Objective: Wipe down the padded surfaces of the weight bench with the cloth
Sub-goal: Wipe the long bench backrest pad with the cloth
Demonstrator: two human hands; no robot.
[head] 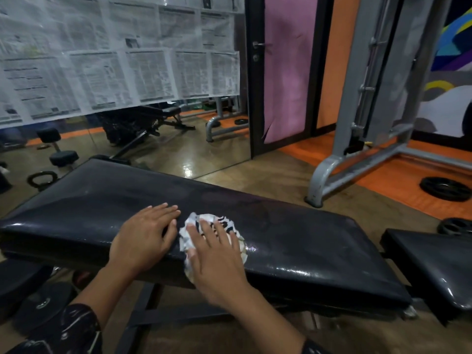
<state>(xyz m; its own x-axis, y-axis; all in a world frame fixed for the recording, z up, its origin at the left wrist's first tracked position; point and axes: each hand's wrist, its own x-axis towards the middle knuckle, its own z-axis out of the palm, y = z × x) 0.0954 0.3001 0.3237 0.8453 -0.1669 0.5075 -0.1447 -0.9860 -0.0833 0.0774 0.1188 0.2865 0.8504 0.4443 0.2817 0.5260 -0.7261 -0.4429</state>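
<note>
Right hand: flat, fingers spread, palm pressing a crumpled white cloth with dark print onto the long back pad. Not gripped, only pinned.

Left hand: flat and bare on the same pad, just beside the cloth, fingers together, holding nothing. The two hands are nearly touching.

Cloth position: bunched under the right palm, near the pad's front edge, part of it spilling over that edge toward the person.

Risk, slip: the cloth is held by pressure alone. A quick sweep could leave it behind or roll it off the near edge to the floor.

Risk, coverage: balled up, it touches only a small patch, so strokes may leave strips unwiped.

Risk, left hand: it sits in the path of any sweep leftward and would need lifting first.

Edges: near edge under the right wrist; far edge beyond the fingertips, with a mirror wall behind it.

Open room: wide bare pad on both sides of the hands. Further right, past a gap, the seat pad, which looks untouched.

Floor clutter: weight plates right of the bench, well apart from the hands.
</note>
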